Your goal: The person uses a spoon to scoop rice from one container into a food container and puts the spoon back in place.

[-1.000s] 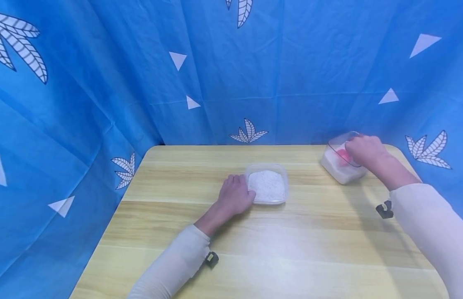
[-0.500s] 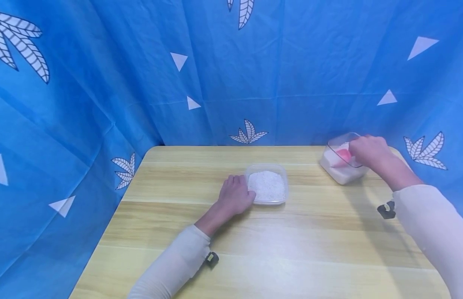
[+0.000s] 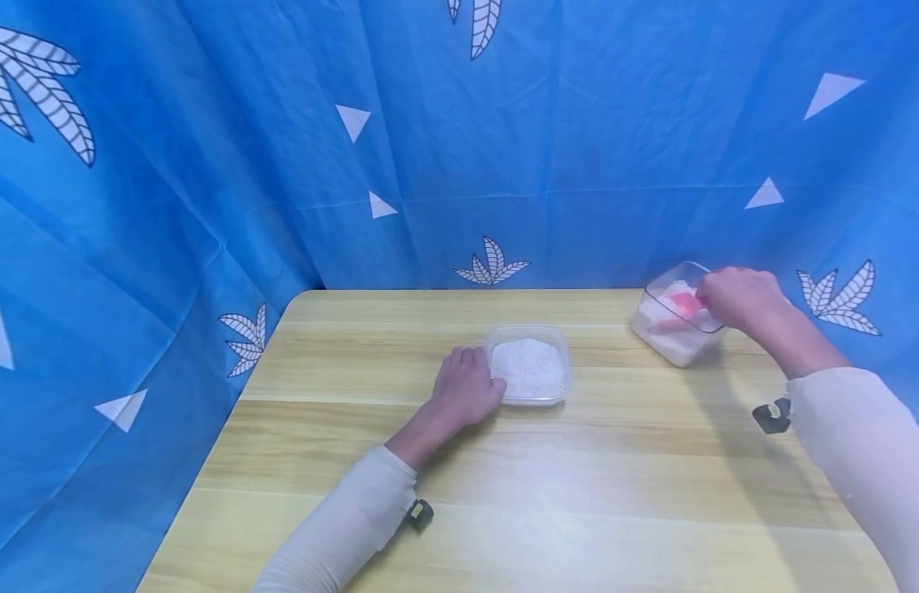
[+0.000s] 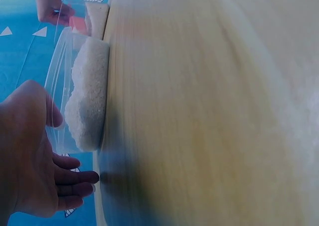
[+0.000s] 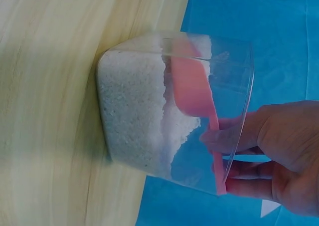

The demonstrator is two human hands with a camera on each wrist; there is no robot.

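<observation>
My right hand (image 3: 743, 298) grips the handle of a pink scoop (image 5: 193, 89), its fingers inside the mouth of a clear square tub (image 5: 130, 106) of white rice. Rice lies heaped in and around the scoop's bowl; the tub leans, its base edge on the table. At the middle of the table is a shallow clear plastic container (image 3: 530, 402) holding white rice (image 4: 88, 96). My left hand (image 3: 467, 387) holds that container at its near left corner, thumb at the rim and fingers along the side. The head view hides those fingertips.
The wooden table (image 3: 459, 527) has its back edge against a blue curtain (image 3: 459, 148) with white leaf and triangle prints. The tub stands near the back right corner, the shallow container left of it. A small dark device (image 3: 420, 515) is on the left wrist.
The right hand has drawn the scoop slightly to the right inside the tub, and more of the scoop shows above the rice. The left hand and the shallow container stay put.
</observation>
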